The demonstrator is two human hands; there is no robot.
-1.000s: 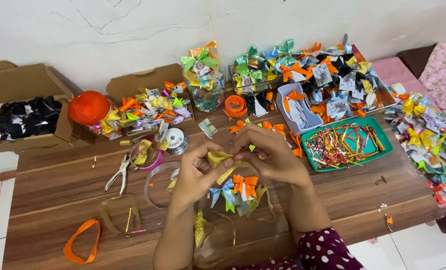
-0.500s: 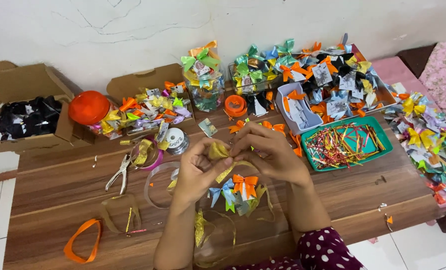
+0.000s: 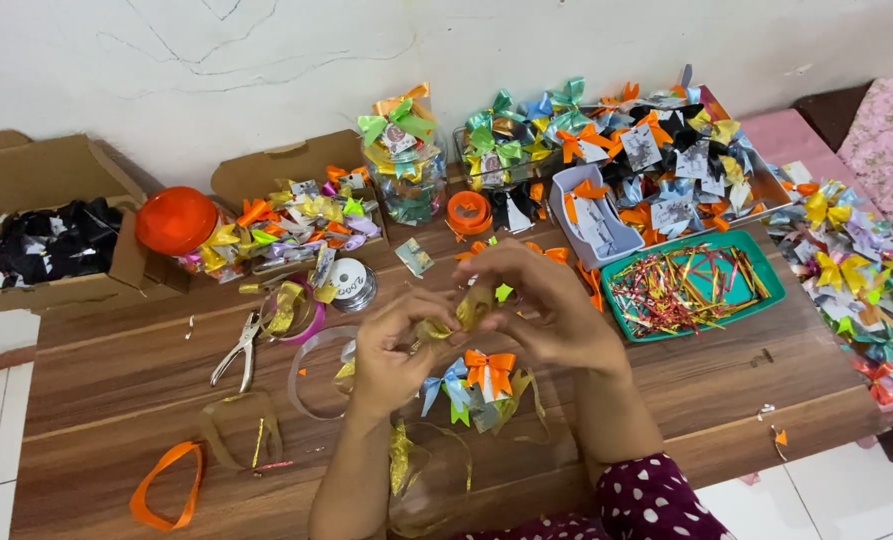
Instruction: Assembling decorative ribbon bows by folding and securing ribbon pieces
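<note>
Gold ribbon piece (image 3: 463,314) pinched between left hand (image 3: 391,345) and right hand (image 3: 546,305), just above orange bow (image 3: 491,368); bow shape not yet formed. Beside orange bow: one blue bow (image 3: 444,384). One green tray (image 3: 756,262) of twist ties to its right. One pliers (image 3: 234,349) to its left. Finished bows behind: too many to count.

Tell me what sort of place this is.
Probably a home craft table for making ribbon bows. Both hands, left hand and right hand, pinch a gold ribbon. Finished bows are heaped by the wall, a green tray holds twist ties, and cardboard boxes stand on the wooden table.
</note>
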